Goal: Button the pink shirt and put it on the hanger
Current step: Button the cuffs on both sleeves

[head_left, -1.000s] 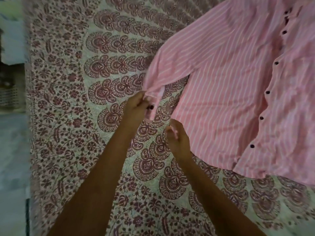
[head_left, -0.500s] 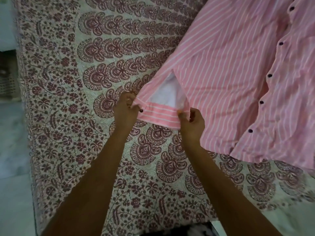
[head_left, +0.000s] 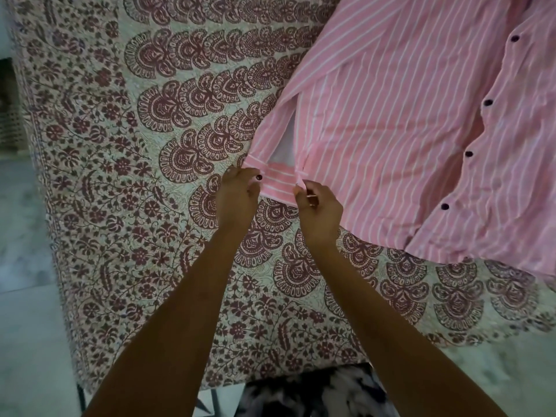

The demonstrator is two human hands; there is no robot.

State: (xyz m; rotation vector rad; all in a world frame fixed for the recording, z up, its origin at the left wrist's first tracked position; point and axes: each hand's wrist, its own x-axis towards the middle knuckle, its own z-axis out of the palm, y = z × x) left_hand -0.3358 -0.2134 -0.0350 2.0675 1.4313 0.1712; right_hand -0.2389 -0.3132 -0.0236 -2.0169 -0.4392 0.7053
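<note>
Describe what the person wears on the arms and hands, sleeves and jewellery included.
The left forearm and right forearm are bare down to the frame's lower edge: no sleeves, watch or bracelets show. The left hand and right hand wear no gloves. No ring shows plainly, though the fingers are partly hidden.

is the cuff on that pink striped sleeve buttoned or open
Open: the slit above the pink striped cuff gapes. Left hand pinches its dark button end, right hand the other, apart.
</note>
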